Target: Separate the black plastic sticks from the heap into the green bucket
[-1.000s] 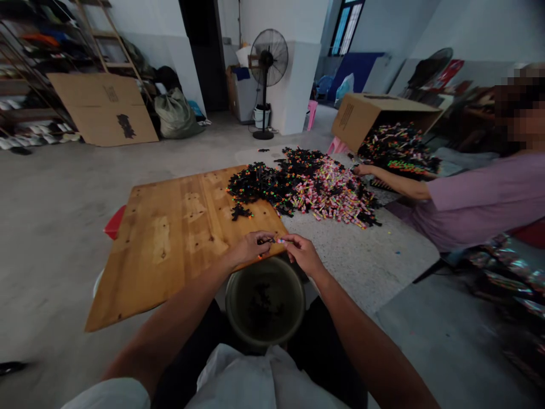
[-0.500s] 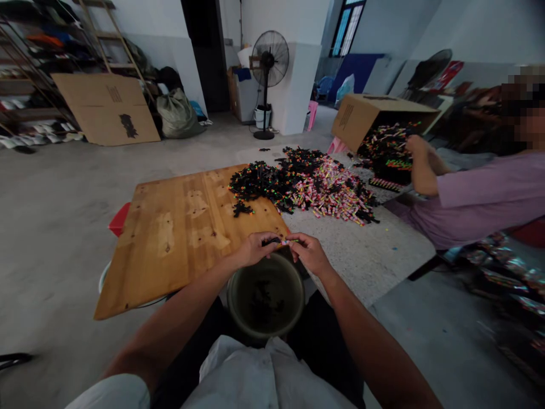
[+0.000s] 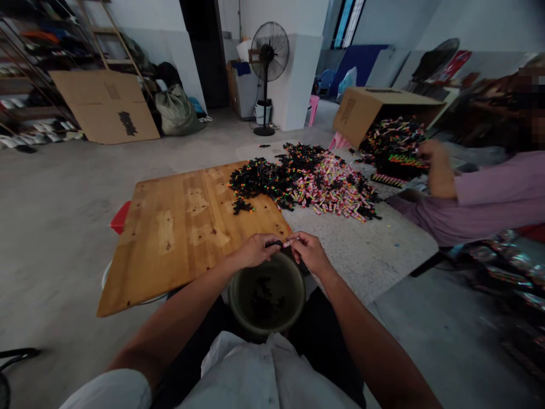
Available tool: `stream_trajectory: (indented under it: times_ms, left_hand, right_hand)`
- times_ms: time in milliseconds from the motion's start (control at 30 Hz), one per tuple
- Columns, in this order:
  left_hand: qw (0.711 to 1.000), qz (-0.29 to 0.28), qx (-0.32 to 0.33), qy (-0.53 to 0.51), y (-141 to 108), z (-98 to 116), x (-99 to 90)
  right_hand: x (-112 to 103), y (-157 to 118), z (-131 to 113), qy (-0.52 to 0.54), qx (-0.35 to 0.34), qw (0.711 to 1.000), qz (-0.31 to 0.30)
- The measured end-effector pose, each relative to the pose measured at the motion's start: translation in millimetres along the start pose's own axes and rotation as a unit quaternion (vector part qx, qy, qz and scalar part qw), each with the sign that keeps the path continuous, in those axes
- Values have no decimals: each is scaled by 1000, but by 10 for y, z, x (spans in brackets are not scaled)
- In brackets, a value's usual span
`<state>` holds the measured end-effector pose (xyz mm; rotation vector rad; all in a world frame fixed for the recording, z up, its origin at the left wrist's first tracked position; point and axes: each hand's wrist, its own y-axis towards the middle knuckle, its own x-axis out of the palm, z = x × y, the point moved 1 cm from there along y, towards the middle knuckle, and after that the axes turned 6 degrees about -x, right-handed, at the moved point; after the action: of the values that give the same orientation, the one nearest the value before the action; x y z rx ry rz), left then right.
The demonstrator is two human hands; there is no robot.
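My left hand pinches a small black plastic piece whose exact kind is too small to tell. My right hand closes its fingertips on a small pink-and-white tube, which meets the tip of the black piece. Both hands are above the far rim of a round bucket between my knees. Several dark pieces lie at the bucket's bottom. Beyond my hands, a heap of black pieces with orange and green tips runs into a pile of pink-and-white tubes.
A wooden board lies at the left, against a speckled grey tabletop at the right. A co-worker's hand is near a tipped cardboard box full of pieces. Behind stands a fan.
The black piece shows more plainly in my left hand, while the tube is more covered by my right fingers. The co-worker's hand has shifted right, and the view has tilted slightly.
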<state>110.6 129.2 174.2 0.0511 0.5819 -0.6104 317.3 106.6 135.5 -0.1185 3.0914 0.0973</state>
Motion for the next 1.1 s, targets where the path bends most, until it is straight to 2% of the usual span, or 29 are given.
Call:
stream_trajectory:
  times_ms: [167, 333, 533, 633, 733, 833, 867, 933, 1000, 1033, 1067, 1100]
  left_hand:
    - [999, -23, -4, 25, -26, 38, 2]
    - [999, -24, -24, 2, 8, -53, 95]
    - [999, -32, -32, -19, 43, -159, 147]
    - [999, -18, -34, 9, 38, -168, 170]
    - [998, 2, -43, 53, 36, -196, 224]
    - [995, 11, -26, 98, 33, -263, 273]
    - [993, -4, -23, 112, 29, -298, 281]
    - [987, -84, -23, 134, 24, -390, 278]
    - [974, -180, -28, 137, 45, -508, 222]
    - [969, -207, -28, 130, 80, -573, 165]
    - [970, -211, -25, 120, 137, -639, 87]
    - [976, -186, -20, 115, 219, -706, -12]
  right_hand:
    - [-19, -2, 29, -3, 23, 1000, -16]
    - [17, -8, 51, 29, 57, 998, -23]
    - [97, -31, 60, 43, 34, 999, 2]
    - [137, -26, 92, 44, 27, 999, 11]
    - [180, -19, 174, 70, 39, 997, 20]
    - [185, -28, 279, 68, 63, 995, 22]
    - [171, -35, 311, 52, 74, 996, 1]
    - [118, -55, 369, 8, 103, 991, -87]
    - [30, -68, 420, -33, 141, 966, -213]
    - [-30, -60, 443, -50, 156, 949, -269]
    - [-103, -34, 463, -68, 164, 936, -304]
    - [-193, 19, 481, -96, 166, 931, -310]
